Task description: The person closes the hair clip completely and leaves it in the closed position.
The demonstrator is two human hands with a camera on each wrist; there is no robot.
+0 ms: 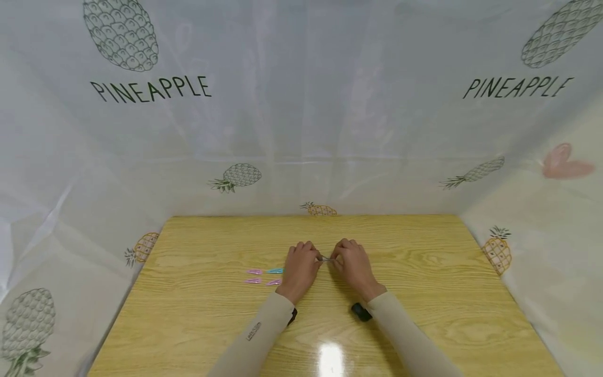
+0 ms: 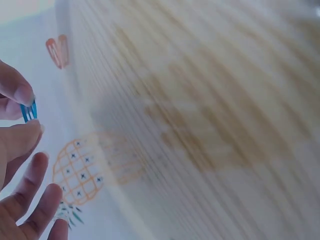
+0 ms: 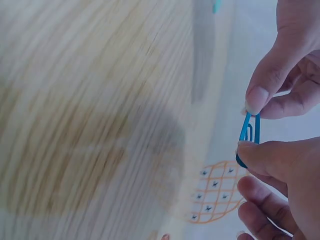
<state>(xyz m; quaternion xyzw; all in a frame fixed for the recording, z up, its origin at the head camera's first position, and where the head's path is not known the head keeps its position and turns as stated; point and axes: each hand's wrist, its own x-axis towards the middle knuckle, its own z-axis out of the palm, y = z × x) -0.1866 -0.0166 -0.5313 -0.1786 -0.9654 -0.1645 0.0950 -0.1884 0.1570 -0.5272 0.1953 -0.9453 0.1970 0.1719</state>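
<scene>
One blue clip (image 3: pixel 257 129) over a woodgrain table (image 1: pixel 424 303), pineapple-print sheeting (image 1: pixel 330 115) behind

I count five clips in sight: three pink clips (image 1: pixel 253 281) and one turquoise clip (image 1: pixel 275 270) lying on one surface (image 1: pixel 424 293), plus one blue clip (image 3: pixel 257 130) pinched between my left fingers (image 1: pixel 307 247) and my right fingers (image 1: pixel 346 245). I wear two pale sleeves (image 1: pixel 264 327) and two dark wrist pieces (image 1: pixel 361 312). Before me hang eight printed pineapples (image 1: pixel 121 36), five dark-lined and three orange, two printed words (image 1: pixel 153 90) reading PINEAPPLE, and one pink heart print (image 1: pixel 561 165).
</scene>
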